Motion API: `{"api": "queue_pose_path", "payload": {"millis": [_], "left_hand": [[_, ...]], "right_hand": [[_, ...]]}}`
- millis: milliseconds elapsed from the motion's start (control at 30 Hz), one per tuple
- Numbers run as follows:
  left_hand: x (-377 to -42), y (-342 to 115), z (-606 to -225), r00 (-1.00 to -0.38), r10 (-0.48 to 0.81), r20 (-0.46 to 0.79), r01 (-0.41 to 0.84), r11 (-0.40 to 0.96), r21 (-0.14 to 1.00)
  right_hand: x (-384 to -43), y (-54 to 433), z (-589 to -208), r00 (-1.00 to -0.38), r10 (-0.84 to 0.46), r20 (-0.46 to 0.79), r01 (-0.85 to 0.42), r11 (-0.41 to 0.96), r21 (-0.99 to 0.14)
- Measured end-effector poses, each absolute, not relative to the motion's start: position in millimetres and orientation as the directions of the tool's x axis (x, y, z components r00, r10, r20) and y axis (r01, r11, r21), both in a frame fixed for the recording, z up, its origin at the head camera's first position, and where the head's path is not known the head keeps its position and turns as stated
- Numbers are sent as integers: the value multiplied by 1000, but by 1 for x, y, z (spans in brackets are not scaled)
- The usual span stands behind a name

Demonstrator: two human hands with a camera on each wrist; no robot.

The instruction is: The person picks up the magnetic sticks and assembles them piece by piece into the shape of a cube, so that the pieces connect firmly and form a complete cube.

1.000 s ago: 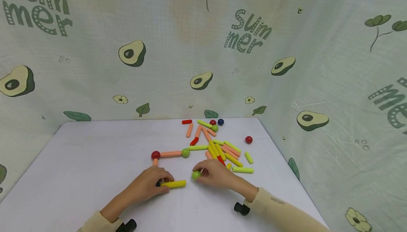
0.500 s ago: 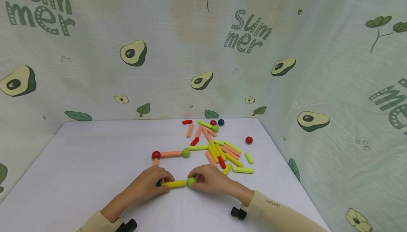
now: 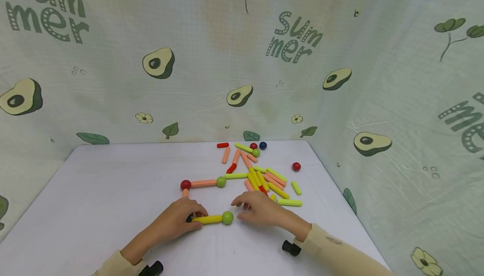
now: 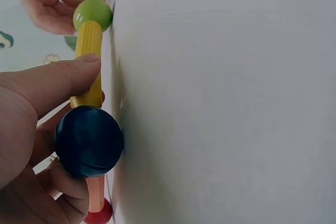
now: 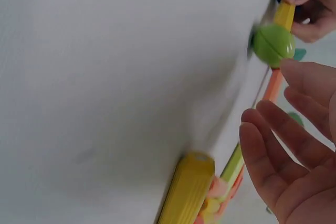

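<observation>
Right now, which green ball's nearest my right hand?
The green ball at the end of the yellow stick your left hand holds; the other green balls sit farther back.

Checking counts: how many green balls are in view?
3: near green ball touching the yellow stick, middle green ball touching a peach stick, far green ball beside a lime stick. Some may be hidden.

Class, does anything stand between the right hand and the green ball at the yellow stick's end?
Nothing visible does: only bare white table shows between the right hand and the green ball. The left hand pinches the yellow stick on the ball's other side, and the loose sticks lie beyond, off that path.
</observation>
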State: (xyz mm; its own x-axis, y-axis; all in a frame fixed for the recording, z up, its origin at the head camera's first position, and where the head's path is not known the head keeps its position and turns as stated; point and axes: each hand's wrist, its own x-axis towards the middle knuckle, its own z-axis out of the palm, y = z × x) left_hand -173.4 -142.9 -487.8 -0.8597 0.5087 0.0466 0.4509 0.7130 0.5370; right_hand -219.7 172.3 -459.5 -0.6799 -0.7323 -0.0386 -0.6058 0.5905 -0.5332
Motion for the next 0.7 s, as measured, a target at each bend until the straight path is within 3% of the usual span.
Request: {"api": "queue_pose_path", "payload": {"millis": [333, 700], "left_hand": [[-173, -146, -488, -855, 514, 62, 463, 705, 538], [-175, -147, -490, -856, 514, 56, 458, 704, 543]], "right_hand": [[-240, 233, -447, -690, -724, 0, -668, 636, -386], [-251, 245, -455, -661, -750, -11, -722, 640, -264]]}}
